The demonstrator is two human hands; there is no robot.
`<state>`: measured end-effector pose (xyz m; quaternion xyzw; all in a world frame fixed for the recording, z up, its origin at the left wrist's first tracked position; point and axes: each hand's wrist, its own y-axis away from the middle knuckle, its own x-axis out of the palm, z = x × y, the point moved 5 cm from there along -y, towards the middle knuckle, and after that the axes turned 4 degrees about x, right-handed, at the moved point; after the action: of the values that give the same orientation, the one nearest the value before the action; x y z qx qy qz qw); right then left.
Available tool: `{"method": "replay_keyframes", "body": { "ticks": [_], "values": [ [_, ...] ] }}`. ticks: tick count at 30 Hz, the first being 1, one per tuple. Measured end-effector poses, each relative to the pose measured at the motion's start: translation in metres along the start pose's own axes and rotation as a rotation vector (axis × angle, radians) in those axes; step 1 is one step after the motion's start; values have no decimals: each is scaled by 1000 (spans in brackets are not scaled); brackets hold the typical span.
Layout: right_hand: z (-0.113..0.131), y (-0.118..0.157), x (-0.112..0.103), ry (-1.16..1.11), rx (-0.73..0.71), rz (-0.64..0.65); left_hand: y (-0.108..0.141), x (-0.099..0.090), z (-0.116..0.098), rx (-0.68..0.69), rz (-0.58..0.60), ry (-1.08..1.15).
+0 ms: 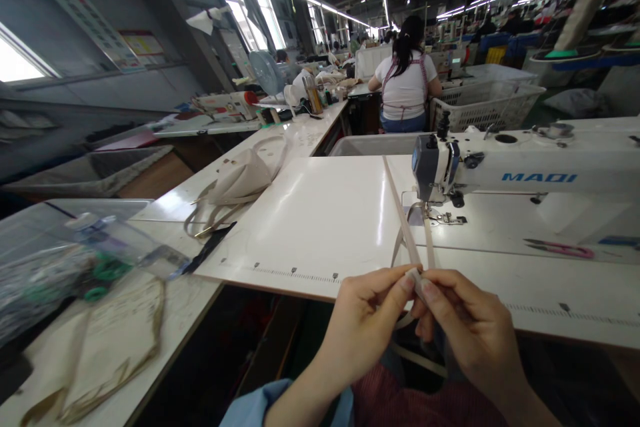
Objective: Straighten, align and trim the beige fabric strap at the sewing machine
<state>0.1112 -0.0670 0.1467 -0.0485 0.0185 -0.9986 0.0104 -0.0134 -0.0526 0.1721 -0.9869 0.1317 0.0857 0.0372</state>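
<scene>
Both hands meet at the front edge of the white sewing table, pinching a narrow cream fabric strip. My left hand holds it between thumb and forefinger. Close beside it, my right hand grips the same strip with thumb and bent fingers. From the fingers the strip runs up over the tabletop, left of the sewing machine's needle. Another length reaches the presser foot, and a loop hangs below the table edge. The strip's end between the fingertips is partly hidden.
Pink-handled thread snips lie right of the needle. Cream fabric pieces rest on the left table, with a plastic bottle and a folded cloth bundle nearer. A co-worker sits ahead beside a white basket.
</scene>
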Motion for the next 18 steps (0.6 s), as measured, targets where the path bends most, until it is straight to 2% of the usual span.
{"method": "replay_keyframes", "body": {
  "ticks": [18],
  "values": [
    [0,1,-1,-93,38,-11,2,5,-6,40,5,-63]
  ]
}}
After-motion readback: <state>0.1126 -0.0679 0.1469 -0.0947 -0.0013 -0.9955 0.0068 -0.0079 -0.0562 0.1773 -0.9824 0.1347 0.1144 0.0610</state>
